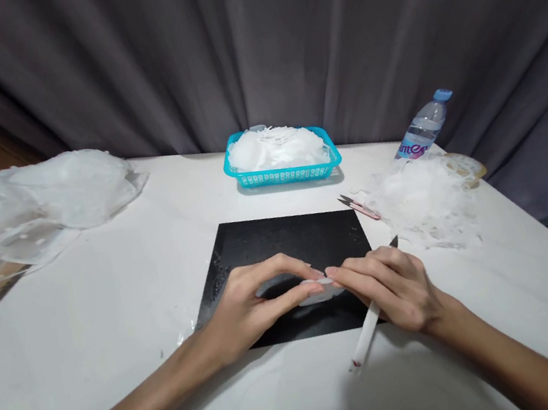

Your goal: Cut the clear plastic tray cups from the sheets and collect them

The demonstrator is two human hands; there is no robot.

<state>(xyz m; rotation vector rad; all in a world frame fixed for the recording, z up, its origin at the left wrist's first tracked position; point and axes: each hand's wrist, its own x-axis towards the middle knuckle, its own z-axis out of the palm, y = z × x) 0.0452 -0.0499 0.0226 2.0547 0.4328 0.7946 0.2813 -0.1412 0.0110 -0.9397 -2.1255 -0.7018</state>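
Observation:
My left hand (256, 300) pinches a small, thin, translucent white piece (321, 293) between thumb and forefinger, just above a black mat (290, 234). My right hand (394, 286) meets it from the other side, its fingertips on the piece's right end. Tucked through the right hand's fingers is a craft knife with a white handle (365, 339); its dark tip points away from me and the handle's end towards me. Part of the piece is hidden behind the fingers.
Behind the mat stands a turquoise basket (290, 174) heaped with white pieces. Pink-handled thread snips (362, 209) lie beside a pile of white scraps (426, 199) at right, near a water bottle (422, 129). Clear plastic bags (65, 192) of white pieces lie at left.

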